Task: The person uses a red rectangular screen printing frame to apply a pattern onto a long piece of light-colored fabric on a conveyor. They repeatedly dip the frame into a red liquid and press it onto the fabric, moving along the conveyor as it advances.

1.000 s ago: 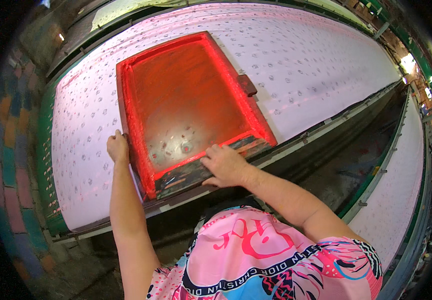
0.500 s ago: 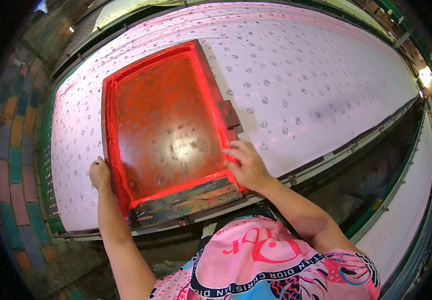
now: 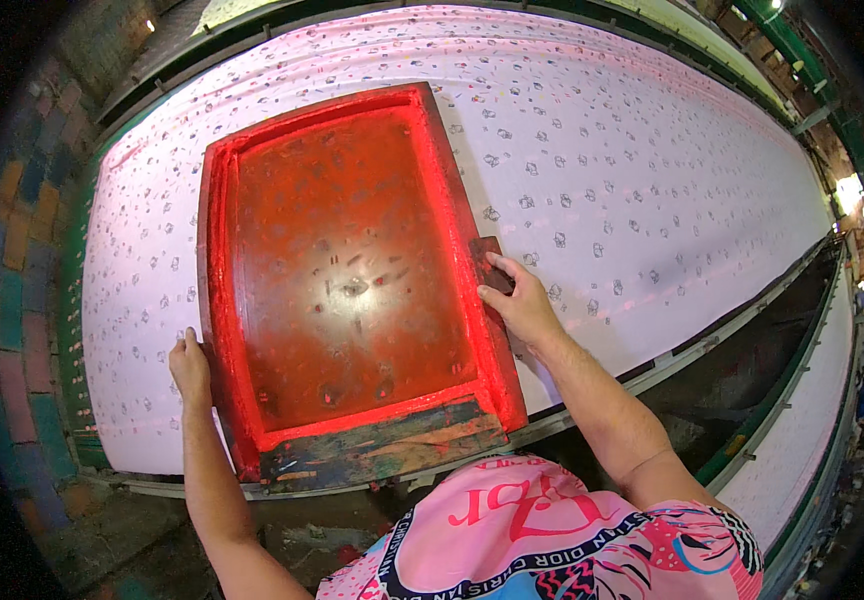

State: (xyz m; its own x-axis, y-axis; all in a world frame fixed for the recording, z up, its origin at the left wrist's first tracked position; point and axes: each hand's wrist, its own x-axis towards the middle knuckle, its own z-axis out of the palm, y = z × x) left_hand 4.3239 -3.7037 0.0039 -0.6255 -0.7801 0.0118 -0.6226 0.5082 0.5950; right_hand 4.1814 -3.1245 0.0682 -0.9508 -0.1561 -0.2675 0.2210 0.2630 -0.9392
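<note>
A large screen printing frame [image 3: 357,250] lies on white printed fabric [image 3: 612,190]. Its mesh is a translucent brownish red, bordered in bright red, and a paint-stained dark strip runs along the near end. My left hand [image 3: 190,370] is at the frame's left side, its fingers closed on the outer edge; the fingertips are partly hidden. On the right side, my right hand [image 3: 524,302] grips the rail beside a small dark wooden block [image 3: 488,258], thumb on the frame's edge. Small dark motifs dot the fabric in rows.
The fabric covers a long table with a metal rail [image 3: 642,375] along its near edge. Beyond a dark gap on the right runs another pale table [image 3: 802,410]. Coloured paving blocks [image 3: 14,340] cover the floor at left.
My right hand has gone from the frame's near right part to the rail by the wooden block. In the picture, the frame's near end sits slightly lower and further right.
</note>
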